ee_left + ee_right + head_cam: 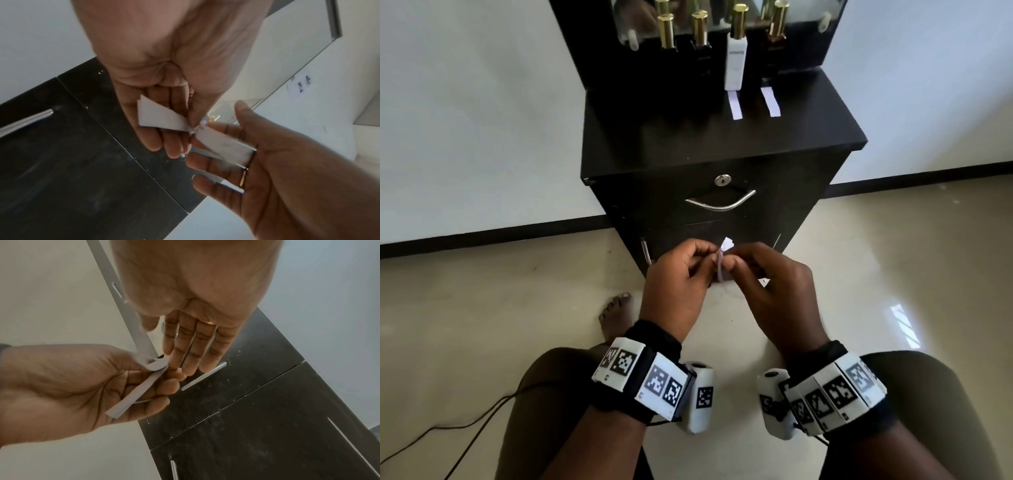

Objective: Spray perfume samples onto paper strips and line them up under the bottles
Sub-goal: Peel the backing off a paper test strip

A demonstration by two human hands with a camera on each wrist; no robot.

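I am looking down at my two hands, held together low in front of a black cabinet (709, 144). My left hand (674, 284) has its fingers curled, thumb and fingertips pinching a small bundle of white paper strips (158, 116) that fans out across its palm. My right hand (767, 284) meets it from the other side; its thumb and forefinger pinch the end of one strip (224, 144) where it joins the bundle, while the other fingers lie fairly straight and loose.

On the cabinet top, at the back against a mirror, stand four perfume bottles with gold caps. A white bottle (736, 65) and a dark one (775, 41) to its right each have a paper strip lying flat in front of them (736, 106) (771, 101). The two dark bottles to the left of the white bottle (667, 32) (700, 31) have no strip before them.

I judge the strips to be very light, thin and limp, likely to cling together and crease under a hard pinch. The safest hold is at one short end, peeling a single strip sideways off the bundle, leaving the far end free for spraying.
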